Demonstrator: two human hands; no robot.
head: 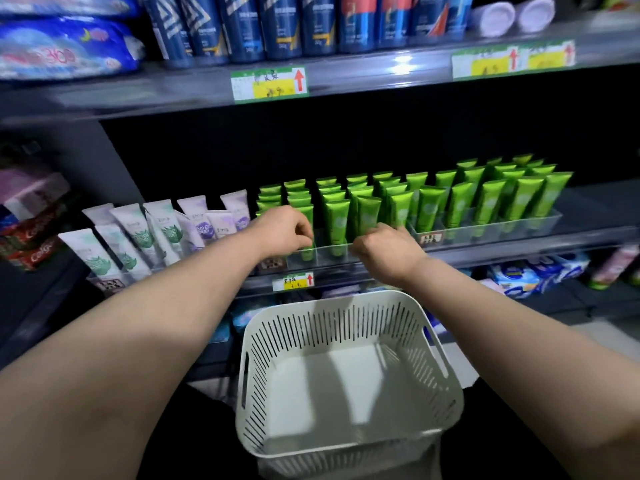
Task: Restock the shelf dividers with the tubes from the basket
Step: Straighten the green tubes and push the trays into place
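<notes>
A dim shop aisle, a dark shelf [588, 233] at chest height. The fingers [300, 231] of the left hand [282, 230] are curled down over the front tube [306, 251] in a slot of the clear divider tray [320, 255], seemingly pinching its top, though the hand covers the contact. The right hand [386, 249] rests at the tray's front edge just beside it, fingers curled inward against the next rows; whether they hold anything I cannot tell. Behind and to the right the green tubes [460, 202] stand upright, packed in lanes. White and lilac tubes [166, 223] lean in the tray to the left. Below the hands, the white slotted basket [346, 327] shows nothing inside, so the restock looks nearly finished.

The risk is in the crowding. Tubes standing on their caps topple easily, and a push on the front one could knock the row backward like dominoes. A knuckle dragged sideways could tip a neighbour across its divider into the wrong lane.
</notes>
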